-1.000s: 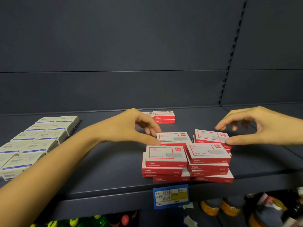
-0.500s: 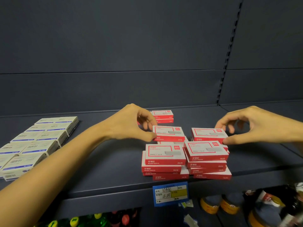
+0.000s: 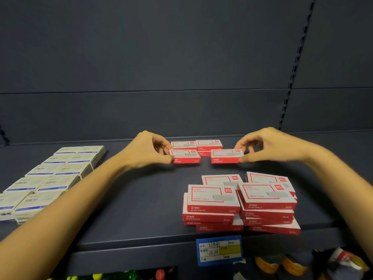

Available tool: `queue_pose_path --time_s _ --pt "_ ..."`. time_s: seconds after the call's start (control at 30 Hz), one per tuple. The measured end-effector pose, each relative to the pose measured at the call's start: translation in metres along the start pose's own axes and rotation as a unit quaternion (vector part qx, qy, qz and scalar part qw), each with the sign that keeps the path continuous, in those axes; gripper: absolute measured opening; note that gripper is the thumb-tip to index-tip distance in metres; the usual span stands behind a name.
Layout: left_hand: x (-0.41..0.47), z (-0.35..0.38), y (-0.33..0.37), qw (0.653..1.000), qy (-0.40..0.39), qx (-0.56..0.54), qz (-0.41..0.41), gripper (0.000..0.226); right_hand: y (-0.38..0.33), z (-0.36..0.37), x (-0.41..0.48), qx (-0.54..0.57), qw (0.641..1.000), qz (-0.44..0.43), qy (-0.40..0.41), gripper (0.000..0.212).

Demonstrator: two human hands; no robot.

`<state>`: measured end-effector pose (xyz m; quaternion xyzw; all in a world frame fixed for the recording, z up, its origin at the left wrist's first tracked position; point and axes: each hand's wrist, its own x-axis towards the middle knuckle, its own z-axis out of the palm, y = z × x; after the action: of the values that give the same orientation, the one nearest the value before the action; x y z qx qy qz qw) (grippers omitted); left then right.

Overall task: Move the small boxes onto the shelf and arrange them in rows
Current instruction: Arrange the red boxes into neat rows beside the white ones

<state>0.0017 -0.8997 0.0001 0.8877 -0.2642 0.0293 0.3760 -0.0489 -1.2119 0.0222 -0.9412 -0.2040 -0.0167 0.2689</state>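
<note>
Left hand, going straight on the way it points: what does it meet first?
Most likely the back-row red box, just behind the held red box that the left hand pinches. Depth is unclear, so they may already touch.

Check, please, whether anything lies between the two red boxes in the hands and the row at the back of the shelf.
Nothing visible does. The left hand pinches one red box, the right hand a second red box, both directly before the back row; the front pile lies nearer the edge of the shelf.
</note>
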Motion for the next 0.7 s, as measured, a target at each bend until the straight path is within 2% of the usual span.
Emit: queue_pose_path --time_s 0.23,0.43,0.7 --pt "0.004 0.009 -0.02 1.0 -0.011 -0.004 -0.016 0.015 0.01 0.023 0.031 -0.01 0.999 0.009 -0.033 0.021" --pt "0.005 0.008 -0.026 0.999 0.002 -0.045 -0.007 0.018 0.012 0.03 0.033 -0.016 1.0 -0.011 0.008 0.022" --pt "0.006 0.01 -0.029 0.999 -0.002 -0.046 0.004 0.016 0.014 0.036 0.037 -0.045 0.998 -0.006 0.036 0.022"
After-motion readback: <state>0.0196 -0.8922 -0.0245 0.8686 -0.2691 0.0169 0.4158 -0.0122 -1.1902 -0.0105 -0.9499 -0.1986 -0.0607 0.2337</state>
